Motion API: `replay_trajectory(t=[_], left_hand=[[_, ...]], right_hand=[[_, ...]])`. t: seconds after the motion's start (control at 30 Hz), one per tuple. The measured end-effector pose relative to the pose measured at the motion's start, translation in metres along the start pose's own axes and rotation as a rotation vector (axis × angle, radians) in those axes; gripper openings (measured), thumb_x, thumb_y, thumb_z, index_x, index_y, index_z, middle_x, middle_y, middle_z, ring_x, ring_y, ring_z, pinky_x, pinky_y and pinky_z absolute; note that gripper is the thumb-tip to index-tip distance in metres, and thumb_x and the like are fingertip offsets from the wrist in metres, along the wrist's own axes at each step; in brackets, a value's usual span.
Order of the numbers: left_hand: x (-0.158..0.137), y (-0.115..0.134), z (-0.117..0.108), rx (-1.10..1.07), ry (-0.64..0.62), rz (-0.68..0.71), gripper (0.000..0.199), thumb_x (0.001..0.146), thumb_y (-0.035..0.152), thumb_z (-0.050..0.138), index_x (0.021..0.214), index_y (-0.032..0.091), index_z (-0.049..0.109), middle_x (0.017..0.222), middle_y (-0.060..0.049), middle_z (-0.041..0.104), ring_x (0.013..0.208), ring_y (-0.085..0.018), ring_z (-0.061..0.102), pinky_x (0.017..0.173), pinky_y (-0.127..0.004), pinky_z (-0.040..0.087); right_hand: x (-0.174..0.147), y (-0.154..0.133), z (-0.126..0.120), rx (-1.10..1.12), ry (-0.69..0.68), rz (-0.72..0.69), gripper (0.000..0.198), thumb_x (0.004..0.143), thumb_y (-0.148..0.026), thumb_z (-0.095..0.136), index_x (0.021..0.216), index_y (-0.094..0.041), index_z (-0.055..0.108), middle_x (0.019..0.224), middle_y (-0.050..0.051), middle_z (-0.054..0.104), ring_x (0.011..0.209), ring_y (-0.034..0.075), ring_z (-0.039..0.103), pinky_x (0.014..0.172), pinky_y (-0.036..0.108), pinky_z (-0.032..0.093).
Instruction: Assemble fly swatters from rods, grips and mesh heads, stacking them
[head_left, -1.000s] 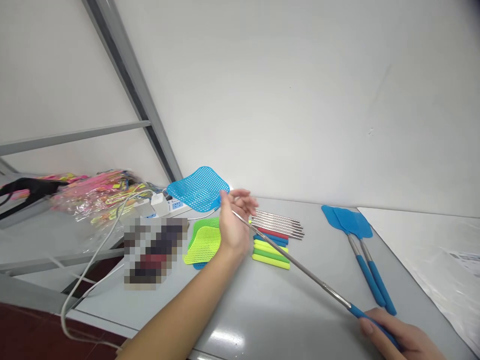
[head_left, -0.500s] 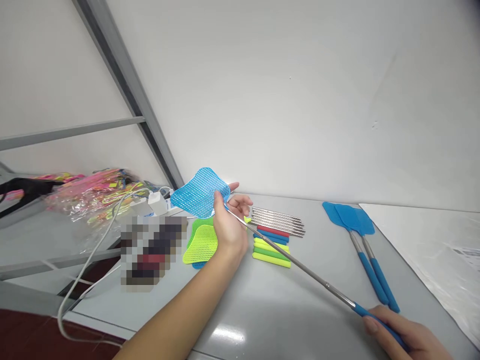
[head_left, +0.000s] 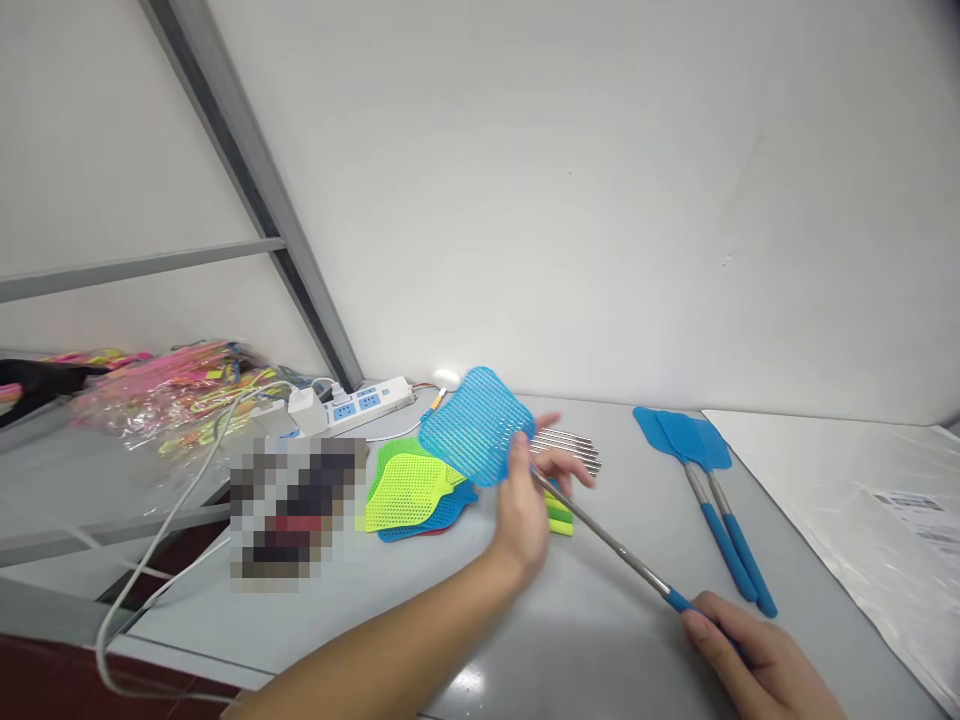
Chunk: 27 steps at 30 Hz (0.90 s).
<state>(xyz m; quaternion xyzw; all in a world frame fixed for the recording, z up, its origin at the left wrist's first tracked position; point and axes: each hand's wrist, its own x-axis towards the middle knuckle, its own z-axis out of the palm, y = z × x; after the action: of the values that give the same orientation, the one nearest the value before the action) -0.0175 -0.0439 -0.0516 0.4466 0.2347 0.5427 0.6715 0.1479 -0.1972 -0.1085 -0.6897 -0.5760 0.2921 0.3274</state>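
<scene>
A blue fly swatter with a perforated head [head_left: 477,425] is stretched between my two hands over the table. My left hand [head_left: 529,500] pinches it where the head meets the metal rod, thumb in front and the other fingers partly spread. My right hand [head_left: 757,650] is wrapped round its blue handle at the lower right. Left of my left hand lie loose swatter heads: a yellow-green one [head_left: 412,490] on top, with green, blue and a little red beneath. Behind that hand are several metal rods [head_left: 574,447] and partly hidden yellow-green and green grips [head_left: 560,520].
Two blue fly swatters [head_left: 697,437] lie together on the right, beside a white plastic sheet [head_left: 825,480]. A power strip [head_left: 367,405] with plugs and white cables stands at the back left. Bagged colourful items [head_left: 172,390] fill the left shelf. A blurred patch [head_left: 296,515] hides something.
My left hand and the swatter head have moved right and slightly down, closer to my right hand. The metal rod between them now shows shorter. My right hand has shifted a little left.
</scene>
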Motion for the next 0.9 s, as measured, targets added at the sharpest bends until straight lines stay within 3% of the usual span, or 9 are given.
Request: replay_trajectory(t=[0.1,0.23,0.3,0.43,0.57,0.67,0.77,0.83,0.9], left_hand=[[-0.016,-0.011,0.011,0.005,-0.230,-0.124,0.064,0.097,0.059,0.022,0.128,0.012,0.054,0.068,-0.008,0.069,0.056,-0.017,0.055,0.063,-0.031,0.044],[-0.020,-0.010,0.013,0.083,-0.190,-0.114,0.065,0.100,0.051,0.014,0.131,0.009,0.054,0.073,-0.008,0.071,0.064,-0.017,0.058,0.077,-0.033,0.045],[-0.015,-0.006,0.009,0.097,-0.182,-0.107,0.064,0.101,0.049,0.013,0.131,0.009,0.053,0.074,-0.007,0.071,0.064,-0.017,0.057,0.077,-0.033,0.044],[-0.007,-0.002,0.003,0.063,-0.230,-0.097,0.066,0.101,0.049,0.013,0.121,0.008,0.061,0.075,-0.008,0.071,0.061,-0.015,0.055,0.076,-0.033,0.043],[-0.002,-0.003,0.000,0.062,-0.261,-0.091,0.067,0.101,0.050,0.013,0.118,0.008,0.062,0.077,-0.009,0.071,0.059,-0.014,0.053,0.073,-0.031,0.043],[-0.003,-0.006,-0.002,0.124,-0.309,-0.089,0.065,0.100,0.052,0.015,0.122,0.009,0.060,0.080,-0.009,0.070,0.061,-0.014,0.054,0.073,-0.030,0.043],[-0.008,-0.012,-0.003,0.157,-0.440,-0.122,0.066,0.098,0.059,0.019,0.128,0.013,0.055,0.079,-0.007,0.067,0.061,-0.014,0.052,0.062,-0.027,0.043],[-0.012,-0.016,-0.004,0.165,-0.500,-0.140,0.066,0.097,0.062,0.020,0.130,0.015,0.052,0.085,-0.008,0.065,0.061,-0.013,0.051,0.057,-0.026,0.041],[-0.013,-0.019,-0.005,0.215,-0.518,-0.117,0.064,0.097,0.061,0.020,0.130,0.016,0.052,0.094,-0.009,0.065,0.068,-0.014,0.053,0.064,-0.028,0.043]], right_hand=[[0.007,-0.023,0.017,0.157,-0.049,0.020,0.049,0.092,-0.061,0.037,0.064,-0.021,0.047,0.060,-0.001,0.047,0.058,0.014,0.048,0.055,0.023,0.039],[0.020,-0.046,0.032,0.477,-0.202,0.192,0.051,0.091,-0.063,0.040,0.064,-0.020,0.042,0.053,-0.006,0.031,0.050,0.009,0.027,0.047,0.023,0.021],[0.025,-0.052,0.032,0.690,-0.287,0.270,0.052,0.090,-0.063,0.044,0.063,-0.019,0.042,0.048,-0.008,0.023,0.046,0.007,0.017,0.045,0.023,0.013],[0.031,-0.056,0.028,1.156,-0.498,0.470,0.050,0.082,-0.064,0.057,0.063,-0.020,0.044,0.044,-0.011,0.015,0.039,0.005,0.006,0.040,0.022,0.007],[0.031,-0.055,0.031,1.330,-0.623,0.628,0.049,0.082,-0.063,0.059,0.063,-0.020,0.045,0.042,-0.011,0.017,0.035,0.004,0.006,0.037,0.020,0.006],[0.032,-0.057,0.034,1.284,-0.513,0.539,0.046,0.085,-0.060,0.057,0.066,-0.020,0.048,0.043,-0.011,0.016,0.037,0.004,0.007,0.038,0.020,0.009],[0.032,-0.060,0.033,1.073,-0.304,0.315,0.042,0.089,-0.058,0.052,0.078,-0.018,0.057,0.046,-0.010,0.021,0.042,0.006,0.012,0.042,0.021,0.015],[0.029,-0.059,0.028,0.835,-0.152,0.167,0.041,0.091,-0.057,0.049,0.091,-0.018,0.061,0.050,-0.008,0.031,0.045,0.008,0.022,0.045,0.022,0.022],[0.026,-0.053,0.020,0.569,-0.004,0.058,0.040,0.092,-0.054,0.047,0.103,-0.019,0.062,0.059,-0.004,0.045,0.054,0.011,0.040,0.052,0.022,0.032]])
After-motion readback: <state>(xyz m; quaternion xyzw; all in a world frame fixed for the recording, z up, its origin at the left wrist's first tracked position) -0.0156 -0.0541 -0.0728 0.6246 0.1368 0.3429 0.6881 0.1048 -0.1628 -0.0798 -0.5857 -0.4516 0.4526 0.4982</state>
